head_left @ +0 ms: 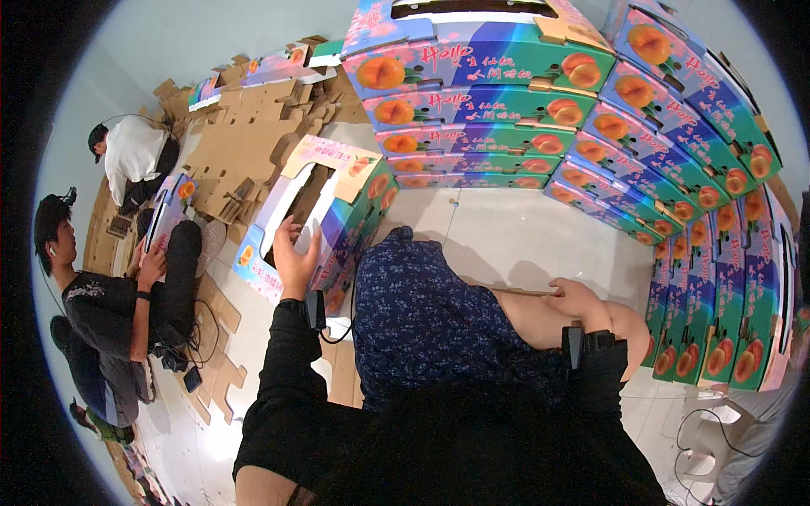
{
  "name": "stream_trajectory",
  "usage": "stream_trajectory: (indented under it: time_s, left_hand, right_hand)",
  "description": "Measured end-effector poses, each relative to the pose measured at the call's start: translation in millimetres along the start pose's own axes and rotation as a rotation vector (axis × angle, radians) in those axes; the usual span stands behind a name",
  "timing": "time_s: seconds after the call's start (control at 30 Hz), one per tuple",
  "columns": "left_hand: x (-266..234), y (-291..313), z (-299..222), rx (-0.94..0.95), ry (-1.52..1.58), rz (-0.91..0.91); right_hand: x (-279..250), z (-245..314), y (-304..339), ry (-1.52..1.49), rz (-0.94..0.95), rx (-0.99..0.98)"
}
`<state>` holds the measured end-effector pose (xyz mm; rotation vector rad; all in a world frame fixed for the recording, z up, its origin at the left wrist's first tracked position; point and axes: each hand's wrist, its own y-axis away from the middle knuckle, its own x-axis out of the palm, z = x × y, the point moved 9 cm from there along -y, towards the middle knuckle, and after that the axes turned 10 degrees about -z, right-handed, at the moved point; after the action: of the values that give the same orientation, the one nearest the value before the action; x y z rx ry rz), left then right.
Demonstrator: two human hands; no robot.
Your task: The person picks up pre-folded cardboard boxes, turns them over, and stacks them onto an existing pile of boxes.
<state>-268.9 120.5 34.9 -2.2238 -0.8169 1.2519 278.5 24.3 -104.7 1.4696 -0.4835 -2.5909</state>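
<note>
A colourful fruit carton (371, 201) with peach pictures stands on the floor to my left front. Its top has a long slot (308, 202) that looks dark inside. My left hand (295, 260) is at the near side of this carton's top, thumb and fingers spread apart. Whether the fingertips touch the cardboard I cannot tell. My right hand (584, 302) lies on my bare right knee, its fingers loosely stretched out and holding nothing. Black sleeves with small dark devices at the wrists cover my forearms.
Stacked matching cartons (481, 110) rise ahead, with more stacks (675, 126) curving round to the right. Flat cut cardboard sheets (245, 135) lie at the far left. Two people sit at the left; the nearer person's hand (153, 266) holds a carton (173, 198). Cables trail across the floor.
</note>
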Motion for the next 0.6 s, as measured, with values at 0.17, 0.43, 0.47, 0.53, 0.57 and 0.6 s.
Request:
stream_trajectory:
  time_s: [0.17, 0.43, 0.47, 0.53, 0.57, 0.6]
  left_hand:
    - [2.6, 0.8, 0.6, 0.080, -0.012, -0.003]
    - [7.7, 0.7, 1.8, 0.063, 0.009, 0.068]
    - [6.6, 0.6, -8.7, 0.124, -0.008, 0.067]
    - [6.6, 1.7, -26.8, 0.289, -0.077, 0.076]
    - [9.2, 5.3, -38.9, 0.442, -0.153, 0.086]
    - [15.1, 8.3, -44.8, 0.515, -0.148, 0.128]
  right_hand:
    - [-2.3, 2.7, 1.9, 0.035, -0.019, -0.006]
    - [-8.3, 6.5, 9.0, 0.020, -0.047, -0.025]
    - [-11.4, 6.2, 10.4, 0.014, -0.059, -0.022]
    - [-13.2, 11.0, 11.0, 0.021, -0.055, -0.052]
    - [-13.6, 11.1, 10.4, 0.016, -0.064, -0.048]
    - [-11.3, 11.7, 9.6, -0.008, -0.052, -0.055]
